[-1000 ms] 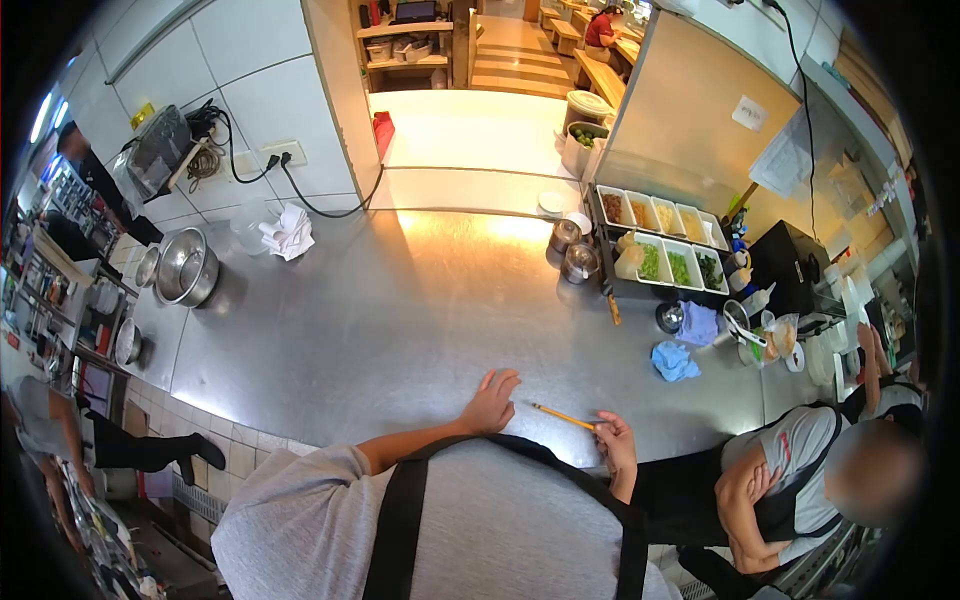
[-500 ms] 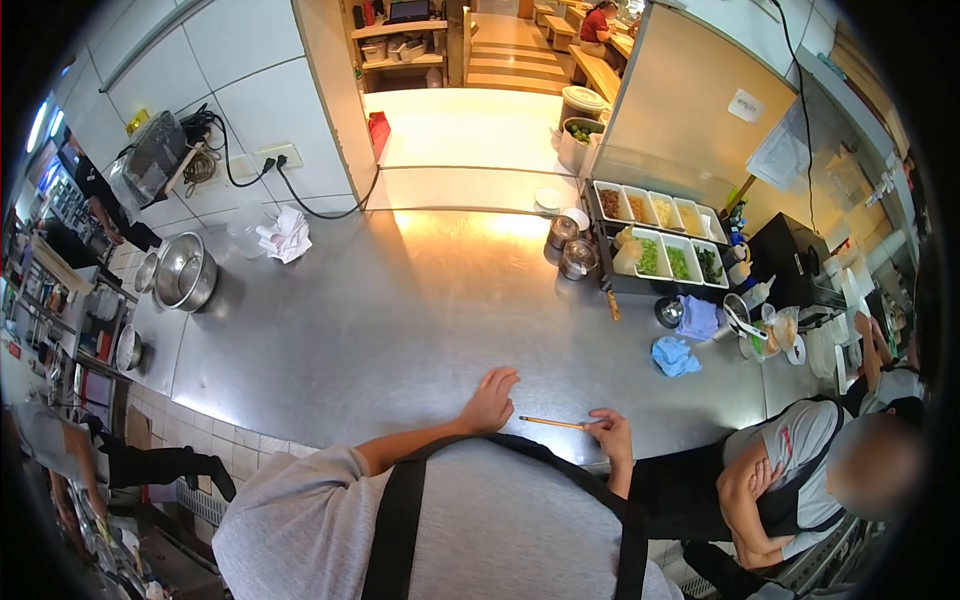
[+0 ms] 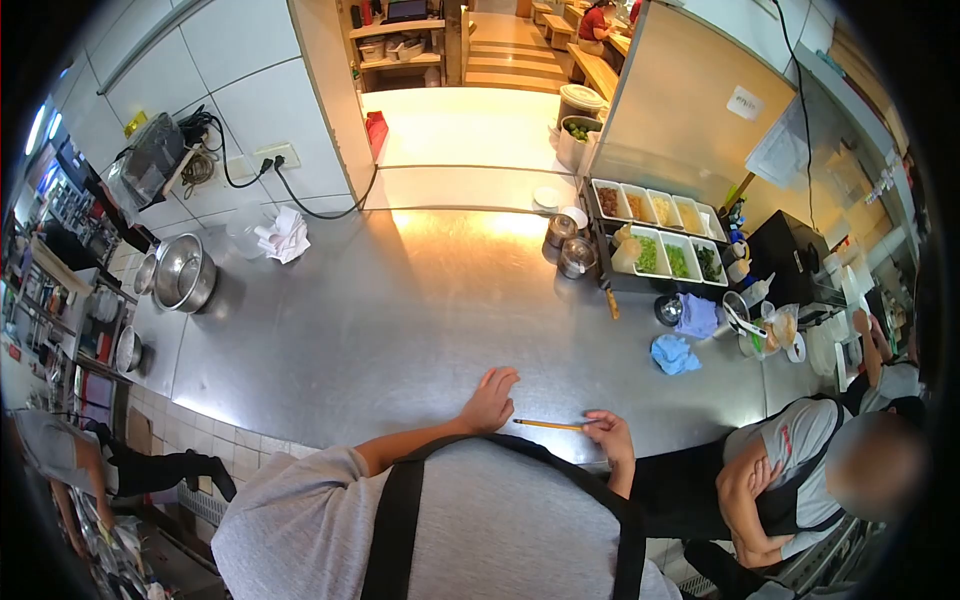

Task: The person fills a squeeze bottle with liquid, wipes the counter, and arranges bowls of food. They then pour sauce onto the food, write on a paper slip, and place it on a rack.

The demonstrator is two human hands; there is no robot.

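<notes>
Over the near edge of the steel table (image 3: 360, 330), my left hand (image 3: 488, 400) is open, its fingers stretched forward and nothing visible in them. My right hand (image 3: 610, 437) pinches a thin yellow pencil (image 3: 548, 425) by one end. The pencil points left, its dark-tipped far end just short of my left hand. What lies under my palms is hidden.
Steel bowls (image 3: 186, 272) and a crumpled white cloth (image 3: 284, 236) are at left. Topping trays (image 3: 660, 232), steel jars (image 3: 577, 257), a blue cloth (image 3: 676, 355) and a purple cloth (image 3: 697, 316) are at right. A person with folded arms (image 3: 752, 490) stands close on my right.
The pencil has shifted slightly left and lies a little more level. My left hand stays put. At far left, a person in the background has moved mostly out of sight.
</notes>
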